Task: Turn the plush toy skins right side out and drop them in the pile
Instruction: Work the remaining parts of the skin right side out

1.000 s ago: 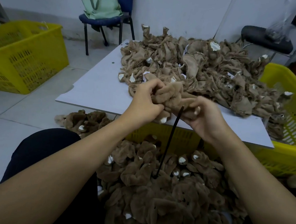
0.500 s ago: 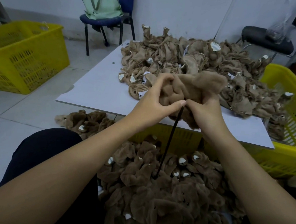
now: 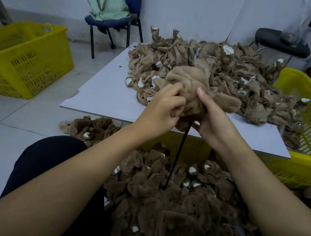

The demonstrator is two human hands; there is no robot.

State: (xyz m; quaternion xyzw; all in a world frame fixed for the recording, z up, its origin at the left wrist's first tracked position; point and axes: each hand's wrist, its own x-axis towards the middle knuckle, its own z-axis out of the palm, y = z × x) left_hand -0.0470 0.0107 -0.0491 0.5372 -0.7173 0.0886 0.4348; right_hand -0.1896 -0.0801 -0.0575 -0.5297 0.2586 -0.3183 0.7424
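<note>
I hold one brown plush toy skin (image 3: 192, 83) above the near edge of the white table (image 3: 104, 94). My left hand (image 3: 162, 107) grips its lower left part with curled fingers. My right hand (image 3: 213, 118) grips its right side, thumb pressed up into the fur. A thin black rod (image 3: 178, 152) rises from the pile below into the skin's underside. Inside-out skins (image 3: 209, 66) lie heaped on the table behind. A pile of furry, turned skins (image 3: 172, 207) fills the space below my arms.
A yellow crate (image 3: 26, 57) stands on the floor at left, another yellow crate (image 3: 308, 110) at right beside the table. A blue chair (image 3: 109, 22) with a green bag stands at the back, a black chair (image 3: 281, 42) at back right. More brown skins (image 3: 91, 128) lie on the floor.
The skin has spread out with more furry side showing and an ear sticking out to the right. Both hands shifted their grip lower around the rod's top.
</note>
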